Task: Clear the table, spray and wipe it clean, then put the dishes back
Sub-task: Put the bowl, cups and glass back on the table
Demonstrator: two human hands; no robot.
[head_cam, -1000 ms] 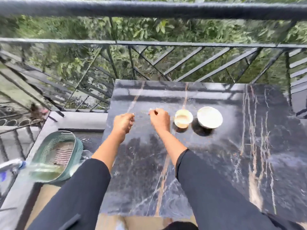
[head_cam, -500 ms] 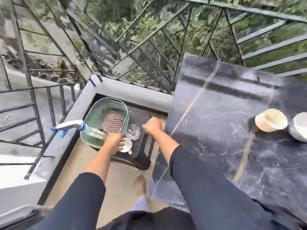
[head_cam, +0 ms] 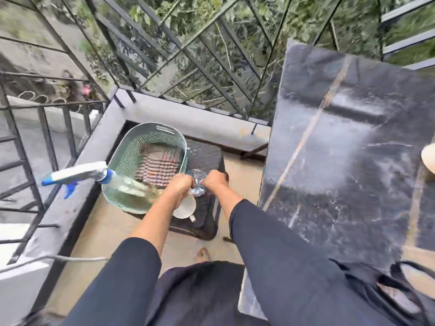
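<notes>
The left hand [head_cam: 180,187] and right hand [head_cam: 215,182] are curled on a clear glass [head_cam: 197,184] held between them above the dark stool [head_cam: 207,156], likely to return it; a white cup [head_cam: 186,207] sits under the left hand; the tabletop [head_cam: 341,161] lies right of the right hand.

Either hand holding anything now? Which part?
Left hand and right hand both grip the clear glass between them, at opposite sides.

1. On my right, the black marble table [head_cam: 341,184] carries 1 pale bowl [head_cam: 429,161], half out of view.
2. Below me, the dark stool [head_cam: 207,156] carries 1 green mesh basket [head_cam: 128,156] and 1 white cup [head_cam: 186,208].
</notes>
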